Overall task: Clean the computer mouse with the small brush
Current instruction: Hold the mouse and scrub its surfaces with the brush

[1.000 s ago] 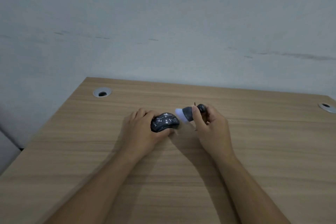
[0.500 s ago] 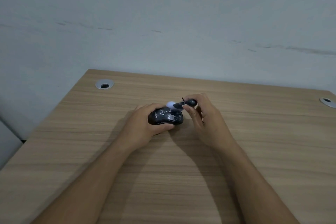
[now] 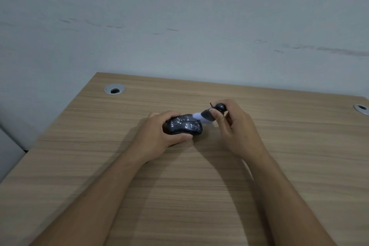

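A black computer mouse [image 3: 184, 127] flecked with white specks lies on the wooden desk [image 3: 179, 185] near its middle. My left hand [image 3: 157, 135] grips the mouse from the left, fingers over its far side and thumb along its near side. My right hand [image 3: 233, 126] pinches a small dark brush [image 3: 208, 115] with white bristles. The bristles touch the mouse's right front end. A thin black loop sticks up from the brush's rounded back end.
Two round metal cable grommets sit in the desk, one at the far left [image 3: 114, 89] and one at the far right edge [image 3: 361, 109]. A pale grey wall [image 3: 179, 26] rises right behind the desk. The desk's left edge drops off to a grey floor.
The brush swept from the mouse's right end up onto its top and has come back to the right front end. My left hand kept hold of the mouse.
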